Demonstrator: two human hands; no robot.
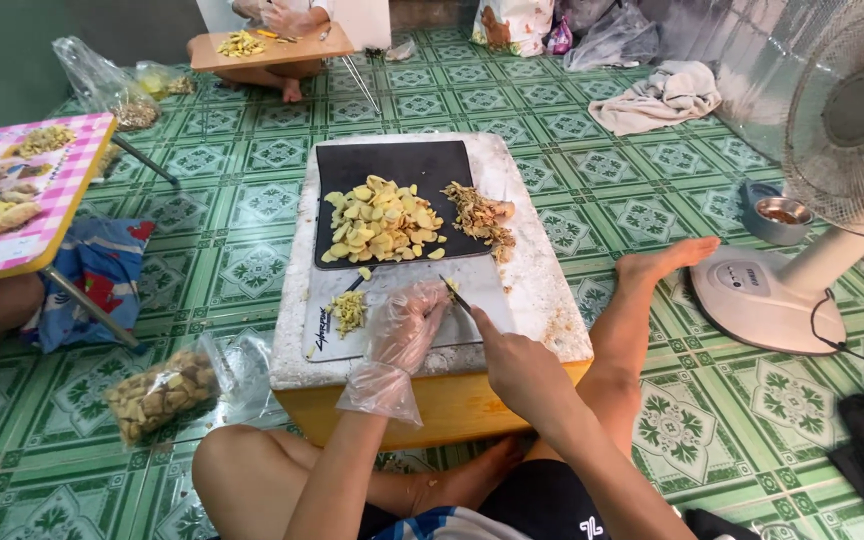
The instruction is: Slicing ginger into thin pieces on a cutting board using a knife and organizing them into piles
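A person sits cross-legged on a green patterned tile floor (pixel 252 200), looking down at a low white-topped surface (pixel 542 290). Both forearms reach forward and up from the bottom of the view and meet near the front of it.

The left hand (pixel 407 325) wears a loose clear plastic glove. Its fingers (pixel 430 298) are curled and pressed together, pinching a small yellowish piece (pixel 449 288) against a pale cutting board (pixel 482 285). The right hand (pixel 512 355) is bare, wrist bent, its fingers closed around the handle of a small knife (pixel 458 298) whose blade points up and left to the pinched piece.

Just left of the gloved hand, a little heap of chopped bits (pixel 348 311) lies on the same board. Farther back, on a black mat (pixel 392 160), sits a large pile of yellow slices (pixel 382 222), with a brownish pile of peelings (pixel 480 215) just to its right.

On the floor to the left lies a clear bag of pieces (pixel 157 393). A standing fan (pixel 832 180) is at right, and the person's bare foot (pixel 667 260) stretches toward its base. Another person sits at a small table (pixel 272 45) at the far end.
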